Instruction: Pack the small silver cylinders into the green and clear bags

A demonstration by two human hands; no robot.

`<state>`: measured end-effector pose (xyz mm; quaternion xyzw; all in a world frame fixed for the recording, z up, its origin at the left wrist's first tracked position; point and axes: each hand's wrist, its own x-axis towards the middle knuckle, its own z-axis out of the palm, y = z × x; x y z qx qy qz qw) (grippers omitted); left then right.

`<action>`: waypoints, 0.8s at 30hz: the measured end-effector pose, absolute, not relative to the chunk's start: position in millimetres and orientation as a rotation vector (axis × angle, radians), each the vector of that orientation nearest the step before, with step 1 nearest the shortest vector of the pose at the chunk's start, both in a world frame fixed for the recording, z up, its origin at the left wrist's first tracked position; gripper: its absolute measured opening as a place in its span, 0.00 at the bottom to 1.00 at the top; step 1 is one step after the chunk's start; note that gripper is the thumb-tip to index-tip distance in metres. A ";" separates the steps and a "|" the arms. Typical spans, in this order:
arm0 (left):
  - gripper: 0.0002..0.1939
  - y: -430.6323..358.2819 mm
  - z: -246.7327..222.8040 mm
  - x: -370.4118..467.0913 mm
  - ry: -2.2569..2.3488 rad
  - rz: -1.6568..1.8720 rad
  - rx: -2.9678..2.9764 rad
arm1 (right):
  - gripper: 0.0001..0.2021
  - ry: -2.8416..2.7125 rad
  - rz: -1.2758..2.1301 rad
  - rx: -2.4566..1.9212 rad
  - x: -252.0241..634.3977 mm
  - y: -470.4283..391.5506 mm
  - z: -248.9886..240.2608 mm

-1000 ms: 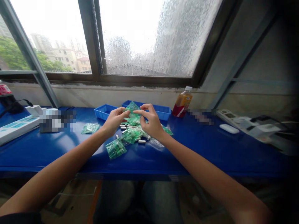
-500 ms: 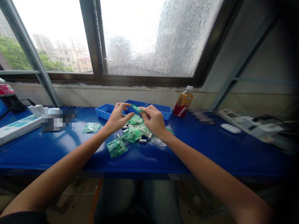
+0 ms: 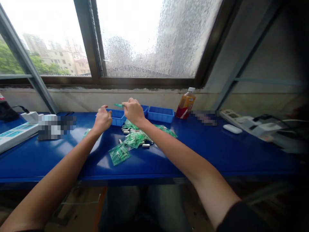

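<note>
My right hand (image 3: 133,111) pinches a small green plastic bag (image 3: 118,105) above the left blue bin (image 3: 117,120). Just left of that bin is my left hand (image 3: 103,118), its fingers curled closed; what they hold, if anything, cannot be made out. Beneath my right forearm spreads a pile of green plastic bags (image 3: 135,139) with small silvery-white cylinders (image 3: 145,145) among them. One flat green bag with small parts inside (image 3: 119,154) lies at the pile's near edge. Another bag (image 3: 87,132) is partly hidden behind my left forearm.
Another blue bin (image 3: 161,114) stands at the back right, with a third partly behind my right hand. A drink bottle (image 3: 185,103) stands beside it. Power strips (image 3: 18,131) with plugs lie at the left and right, a white oval object (image 3: 232,129) near the right one. A window is behind.
Both hands have moved left and apart; my right hand alone now holds the green bag. My left hand has closed from spread fingers. The view has shifted slightly right.
</note>
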<state>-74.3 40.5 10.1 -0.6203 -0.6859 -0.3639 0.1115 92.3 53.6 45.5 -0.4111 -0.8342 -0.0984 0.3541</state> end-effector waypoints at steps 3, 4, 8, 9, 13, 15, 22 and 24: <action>0.23 34.5 17.7 -79.9 -1.987 -1.148 -1.618 | 0.16 -2.356 -0.190 -1.192 65.6 50.0 46.1; 0.23 33.2 20.4 -84.7 -2.009 -1.141 -1.589 | 0.18 -2.410 -0.167 -1.194 64.6 45.0 46.2; 0.21 31.3 22.9 -99.6 -2.146 -0.839 -1.822 | 0.22 -2.716 -0.100 -0.867 95.7 7.0 50.6; 0.20 31.0 21.1 -99.6 -2.156 -0.717 -1.909 | 0.24 -2.801 -0.067 -0.744 107.0 -4.6 52.2; 0.18 27.9 12.2 -86.9 -2.160 -0.481 -1.993 | 0.28 -3.036 -0.011 -0.436 135.2 -37.1 52.3; 0.18 25.4 10.4 -78.4 -2.166 -0.498 -1.972 | 0.25 -3.084 -0.002 -0.395 135.1 -40.1 46.1; 0.18 18.7 16.9 -59.4 -2.097 -0.840 -1.942 | 0.21 -2.872 0.073 -0.468 113.7 -19.7 24.7; 0.17 17.6 21.2 -55.4 -2.028 -1.006 -1.987 | 0.19 -2.701 0.070 -0.478 113.1 -10.8 23.4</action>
